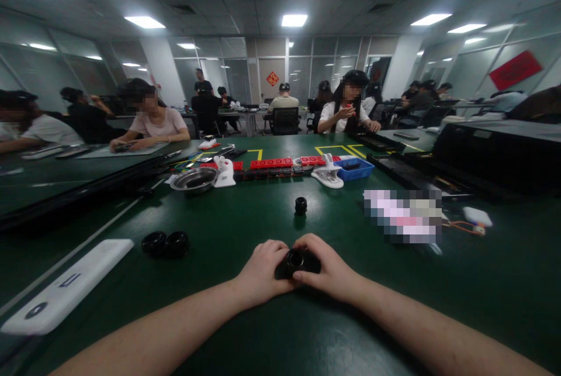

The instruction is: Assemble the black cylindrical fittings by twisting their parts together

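Near the front middle of the green table, my left hand (pixel 263 268) and my right hand (pixel 331 271) close from both sides around a black part with a round opening (pixel 297 258). Fingers hide much of it, so its full shape and exact kind cannot be made out. Straight beyond the hands stands a small black ribbed cylindrical piece (pixel 300 206), touched by neither hand. Off to the left, two shiny black round pieces (pixel 165 244) sit side by side.
A long white device (pixel 68 285) lies at left. Farther back are a metal bowl (pixel 195 179), a white clamp stand (pixel 224 171), red blocks (pixel 272 163), a blue tray (pixel 353 169) and a large black box (pixel 495 157). Two people work across the table.
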Demonstrator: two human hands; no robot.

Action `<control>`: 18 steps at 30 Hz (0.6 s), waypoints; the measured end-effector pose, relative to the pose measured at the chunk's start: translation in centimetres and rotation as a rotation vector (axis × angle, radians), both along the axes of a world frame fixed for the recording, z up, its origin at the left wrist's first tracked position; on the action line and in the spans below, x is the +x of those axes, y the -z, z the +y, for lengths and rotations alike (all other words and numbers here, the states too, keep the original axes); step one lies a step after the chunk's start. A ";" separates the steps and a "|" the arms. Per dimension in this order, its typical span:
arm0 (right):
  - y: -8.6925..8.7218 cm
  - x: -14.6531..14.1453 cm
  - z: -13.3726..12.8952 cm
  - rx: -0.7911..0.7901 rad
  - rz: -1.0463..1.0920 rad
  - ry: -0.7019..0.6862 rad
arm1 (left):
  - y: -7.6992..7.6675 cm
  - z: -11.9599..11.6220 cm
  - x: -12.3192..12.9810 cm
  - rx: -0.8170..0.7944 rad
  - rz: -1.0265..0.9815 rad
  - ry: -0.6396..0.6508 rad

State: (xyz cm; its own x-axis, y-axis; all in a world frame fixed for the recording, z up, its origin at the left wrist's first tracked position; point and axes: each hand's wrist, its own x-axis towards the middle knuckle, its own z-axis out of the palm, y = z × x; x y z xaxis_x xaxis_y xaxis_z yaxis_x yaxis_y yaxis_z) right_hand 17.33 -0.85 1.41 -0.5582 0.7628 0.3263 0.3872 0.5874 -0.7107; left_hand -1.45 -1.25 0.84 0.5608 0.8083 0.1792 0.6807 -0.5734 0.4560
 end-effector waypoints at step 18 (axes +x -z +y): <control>0.1 0.1 -0.1 -0.038 0.059 -0.092 | 0.1 0.1 0.0 -0.005 -0.007 0.003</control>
